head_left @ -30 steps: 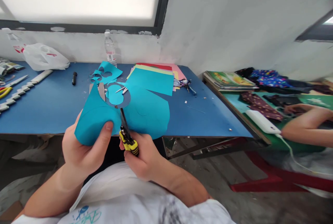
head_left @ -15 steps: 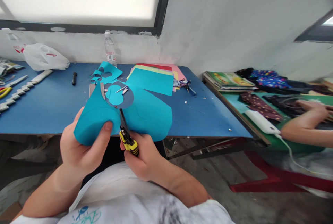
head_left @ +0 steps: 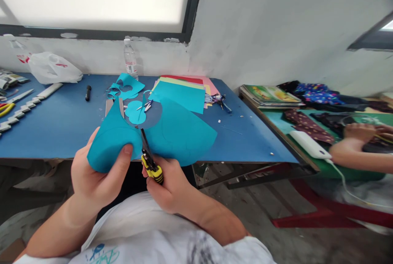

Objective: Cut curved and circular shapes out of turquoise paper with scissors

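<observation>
My left hand (head_left: 98,174) grips the near left part of a large turquoise paper sheet (head_left: 178,133), thumb on top. My right hand (head_left: 167,182) is closed on yellow-and-black scissors (head_left: 151,163). Their blades point away from me into a cut in the sheet. The sheet has a round hole, and a turquoise cut-out (head_left: 135,112) shows through it on the blue table (head_left: 55,120). The sheet's right part lies spread over the table's front edge.
Behind lie a stack of coloured papers (head_left: 184,88), turquoise scraps (head_left: 124,86), a water bottle (head_left: 130,57), a black marker (head_left: 87,92) and a white plastic bag (head_left: 52,67). Keys (head_left: 217,99) lie to the right. Another person's arm (head_left: 359,153) rests on a green table (head_left: 310,161) with books (head_left: 270,94).
The sheet's right part has swung out to the right and the hole has widened as the paper turns. The other person's hand has shifted at the green table.
</observation>
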`<state>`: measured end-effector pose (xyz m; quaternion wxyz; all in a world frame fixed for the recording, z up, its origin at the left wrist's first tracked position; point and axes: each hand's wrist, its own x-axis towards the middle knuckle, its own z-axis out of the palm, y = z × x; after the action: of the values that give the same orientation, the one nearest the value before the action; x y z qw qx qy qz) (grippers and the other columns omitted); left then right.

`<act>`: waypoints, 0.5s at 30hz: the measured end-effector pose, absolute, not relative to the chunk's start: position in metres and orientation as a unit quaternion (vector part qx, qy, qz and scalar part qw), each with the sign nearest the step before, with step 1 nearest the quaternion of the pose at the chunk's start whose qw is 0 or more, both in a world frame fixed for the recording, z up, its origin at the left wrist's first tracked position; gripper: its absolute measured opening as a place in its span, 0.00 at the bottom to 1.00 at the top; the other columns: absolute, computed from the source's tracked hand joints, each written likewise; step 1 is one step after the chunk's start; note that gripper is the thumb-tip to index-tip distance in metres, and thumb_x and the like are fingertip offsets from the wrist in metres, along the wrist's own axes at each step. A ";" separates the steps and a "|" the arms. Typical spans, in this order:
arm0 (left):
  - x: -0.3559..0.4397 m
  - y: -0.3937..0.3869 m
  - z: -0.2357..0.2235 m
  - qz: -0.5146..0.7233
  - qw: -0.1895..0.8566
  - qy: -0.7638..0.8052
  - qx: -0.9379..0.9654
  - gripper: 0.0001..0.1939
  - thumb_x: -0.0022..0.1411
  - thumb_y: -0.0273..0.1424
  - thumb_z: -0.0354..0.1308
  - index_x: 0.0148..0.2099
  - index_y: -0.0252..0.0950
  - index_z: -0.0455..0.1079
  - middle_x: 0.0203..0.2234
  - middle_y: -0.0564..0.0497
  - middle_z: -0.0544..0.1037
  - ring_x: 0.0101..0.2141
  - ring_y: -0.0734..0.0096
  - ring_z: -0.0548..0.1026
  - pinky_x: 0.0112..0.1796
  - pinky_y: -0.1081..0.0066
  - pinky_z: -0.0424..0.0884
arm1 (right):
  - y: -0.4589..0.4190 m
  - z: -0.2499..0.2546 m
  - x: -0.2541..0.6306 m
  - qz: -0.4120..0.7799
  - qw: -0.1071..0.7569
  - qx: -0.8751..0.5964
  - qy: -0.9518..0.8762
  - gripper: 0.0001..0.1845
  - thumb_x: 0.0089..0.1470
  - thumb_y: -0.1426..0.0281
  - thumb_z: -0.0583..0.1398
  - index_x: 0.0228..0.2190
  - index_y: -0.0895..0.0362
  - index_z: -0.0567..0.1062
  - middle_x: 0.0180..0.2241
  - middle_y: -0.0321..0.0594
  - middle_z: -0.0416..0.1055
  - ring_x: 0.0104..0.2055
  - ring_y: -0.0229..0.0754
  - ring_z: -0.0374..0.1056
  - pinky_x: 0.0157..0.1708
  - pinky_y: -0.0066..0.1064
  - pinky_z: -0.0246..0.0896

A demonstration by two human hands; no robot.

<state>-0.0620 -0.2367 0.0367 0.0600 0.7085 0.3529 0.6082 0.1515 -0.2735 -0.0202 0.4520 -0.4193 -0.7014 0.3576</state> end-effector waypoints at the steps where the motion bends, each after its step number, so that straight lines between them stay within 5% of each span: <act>1: -0.062 -0.236 0.037 0.609 0.061 0.353 0.708 0.14 0.77 0.39 0.82 0.38 0.45 0.85 0.35 0.54 0.88 0.30 0.66 0.82 0.34 0.62 0.83 | -0.273 -0.021 0.151 0.358 0.451 -0.420 -0.702 0.06 0.56 0.65 0.64 0.38 0.46 0.73 0.30 0.34 0.78 0.28 0.49 0.75 0.30 0.39 0.62; 6: -0.065 -0.230 0.040 0.599 0.070 0.320 0.731 0.14 0.71 0.28 0.79 0.34 0.42 0.80 0.32 0.56 0.84 0.29 0.68 0.79 0.32 0.64 0.76 | -0.272 -0.024 0.151 0.352 0.451 -0.423 -0.703 0.07 0.57 0.65 0.65 0.38 0.46 0.73 0.31 0.35 0.79 0.29 0.49 0.75 0.30 0.38 0.64; 9: -0.064 -0.229 0.042 0.606 0.063 0.306 0.732 0.20 0.71 0.28 0.78 0.31 0.41 0.73 0.27 0.58 0.77 0.27 0.70 0.73 0.31 0.65 0.70 | -0.273 -0.025 0.151 0.351 0.450 -0.420 -0.706 0.07 0.57 0.65 0.65 0.38 0.46 0.73 0.31 0.35 0.80 0.29 0.49 0.76 0.31 0.38 0.65; 15: -0.061 -0.232 0.043 0.609 0.068 0.328 0.719 0.18 0.72 0.29 0.76 0.31 0.43 0.75 0.29 0.57 0.79 0.28 0.70 0.74 0.33 0.64 0.71 | -0.273 -0.025 0.152 0.347 0.451 -0.420 -0.707 0.06 0.58 0.66 0.66 0.38 0.46 0.74 0.31 0.36 0.82 0.30 0.50 0.78 0.32 0.38 0.68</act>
<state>-0.0607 -0.2319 0.0428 0.0682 0.7188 0.3285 0.6090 0.1524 -0.2731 -0.0250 0.4508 -0.4197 -0.7074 0.3467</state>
